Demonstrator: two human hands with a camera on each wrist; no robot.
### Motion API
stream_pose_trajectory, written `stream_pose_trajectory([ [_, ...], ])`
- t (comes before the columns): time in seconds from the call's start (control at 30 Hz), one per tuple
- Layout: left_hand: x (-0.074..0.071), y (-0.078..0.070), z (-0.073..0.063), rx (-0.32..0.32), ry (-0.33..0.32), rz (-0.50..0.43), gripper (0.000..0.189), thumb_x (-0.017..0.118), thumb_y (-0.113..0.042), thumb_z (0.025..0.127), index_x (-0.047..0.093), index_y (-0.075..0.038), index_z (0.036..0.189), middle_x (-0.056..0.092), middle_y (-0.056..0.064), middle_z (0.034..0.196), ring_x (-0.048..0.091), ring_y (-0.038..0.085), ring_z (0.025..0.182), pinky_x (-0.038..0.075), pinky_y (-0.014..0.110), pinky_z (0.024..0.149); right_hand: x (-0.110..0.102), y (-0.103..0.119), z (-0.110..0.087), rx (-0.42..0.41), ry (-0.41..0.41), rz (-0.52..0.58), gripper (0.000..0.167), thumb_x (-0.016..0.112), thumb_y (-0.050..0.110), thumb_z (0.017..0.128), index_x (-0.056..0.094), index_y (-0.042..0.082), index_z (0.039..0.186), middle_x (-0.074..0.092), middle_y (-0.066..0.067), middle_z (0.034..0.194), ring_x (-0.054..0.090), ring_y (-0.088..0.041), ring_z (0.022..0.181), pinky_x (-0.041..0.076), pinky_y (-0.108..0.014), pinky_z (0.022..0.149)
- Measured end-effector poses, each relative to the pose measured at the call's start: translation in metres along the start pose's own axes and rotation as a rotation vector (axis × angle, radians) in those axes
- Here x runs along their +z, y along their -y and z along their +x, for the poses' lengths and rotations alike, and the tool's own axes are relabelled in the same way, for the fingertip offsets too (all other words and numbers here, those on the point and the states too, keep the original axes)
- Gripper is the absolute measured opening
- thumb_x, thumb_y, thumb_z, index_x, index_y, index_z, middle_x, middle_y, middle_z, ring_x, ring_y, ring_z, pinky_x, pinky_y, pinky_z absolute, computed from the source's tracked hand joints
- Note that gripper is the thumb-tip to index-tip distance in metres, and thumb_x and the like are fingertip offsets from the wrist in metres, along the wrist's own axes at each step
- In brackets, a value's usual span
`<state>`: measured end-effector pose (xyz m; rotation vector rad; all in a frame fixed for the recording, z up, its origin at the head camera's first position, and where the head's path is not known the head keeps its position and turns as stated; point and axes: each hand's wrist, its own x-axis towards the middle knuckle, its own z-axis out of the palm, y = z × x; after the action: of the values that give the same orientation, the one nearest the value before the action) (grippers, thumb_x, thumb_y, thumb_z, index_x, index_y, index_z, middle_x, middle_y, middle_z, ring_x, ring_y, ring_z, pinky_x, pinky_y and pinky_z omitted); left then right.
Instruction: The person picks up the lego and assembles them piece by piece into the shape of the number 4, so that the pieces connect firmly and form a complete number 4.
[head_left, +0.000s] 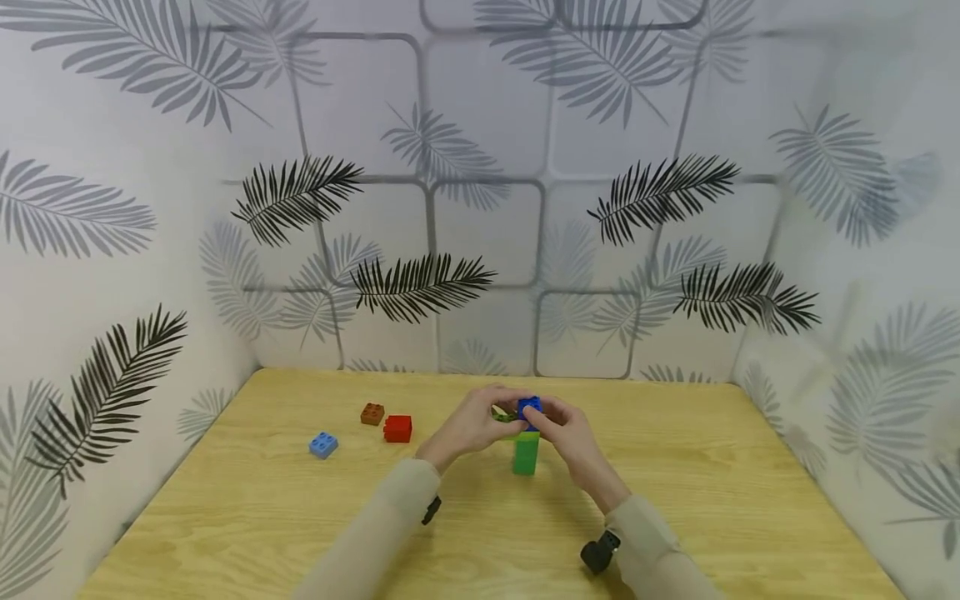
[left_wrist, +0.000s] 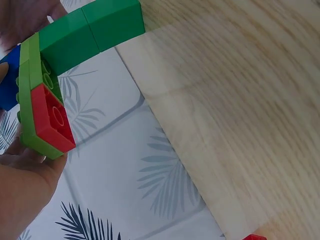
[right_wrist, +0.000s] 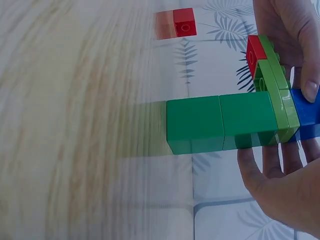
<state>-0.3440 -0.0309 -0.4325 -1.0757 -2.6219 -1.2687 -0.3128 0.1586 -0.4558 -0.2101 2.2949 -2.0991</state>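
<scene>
Assembly seemed at the seating step: the left grip [head_left: 477,422] and right grip [head_left: 573,437] were closed round the dark blue brick [head_left: 529,405] atop the green tower [head_left: 526,454], short of the tabletop's [head_left: 690,475] far edge. A level downward push looked needed, as the light green layer [right_wrist: 285,120] overhung leftward. A red brick [head_left: 398,428], brown brick [head_left: 372,414] and light blue brick [head_left: 323,445] lay left; open room spread right.

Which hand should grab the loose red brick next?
Probably the left hand, once freed: the loose red brick lies on its side of the green bricks. The right hand, farther off, could steady the dark blue brick it touches.
</scene>
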Motion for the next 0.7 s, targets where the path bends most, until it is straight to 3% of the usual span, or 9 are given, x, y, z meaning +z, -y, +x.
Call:
stream_pose_trajectory([
  [0.37,0.003,0.002,0.001,0.062,-0.040,0.018,0.041,0.071,-0.022,0.091,0.063,-0.020,0.131,0.067,-0.002,0.113,0.061,0.013,0.094,0.051,0.024,0.076,-0.001,0.000,0.002,-0.009,0.004,-0.013,0.042,0.065,0.037,0.095,0.062,0.011,0.127,0.062,-0.005,0.118,0.057,-0.018,0.107,0.046,-0.042,0.099],
  [0.53,-0.003,0.007,-0.004,0.020,-0.083,-0.035,0.041,0.074,-0.030,0.089,0.066,-0.019,0.127,0.070,-0.003,0.110,0.063,0.012,0.096,0.053,0.027,0.081,-0.001,0.002,0.003,0.007,0.001,-0.024,0.047,0.064,0.038,0.095,0.058,0.011,0.133,0.061,-0.008,0.121,0.057,-0.021,0.110,0.044,-0.045,0.101],
  [0.7,-0.014,0.011,-0.011,-0.038,-0.179,-0.083,0.032,0.071,-0.036,0.090,0.072,-0.018,0.117,0.072,-0.004,0.101,0.065,0.010,0.091,0.054,0.030,0.083,0.000,0.003,0.003,0.030,-0.011,-0.024,0.049,0.064,0.037,0.096,0.056,0.011,0.136,0.062,-0.007,0.121,0.058,-0.024,0.113,0.044,-0.047,0.103],
])
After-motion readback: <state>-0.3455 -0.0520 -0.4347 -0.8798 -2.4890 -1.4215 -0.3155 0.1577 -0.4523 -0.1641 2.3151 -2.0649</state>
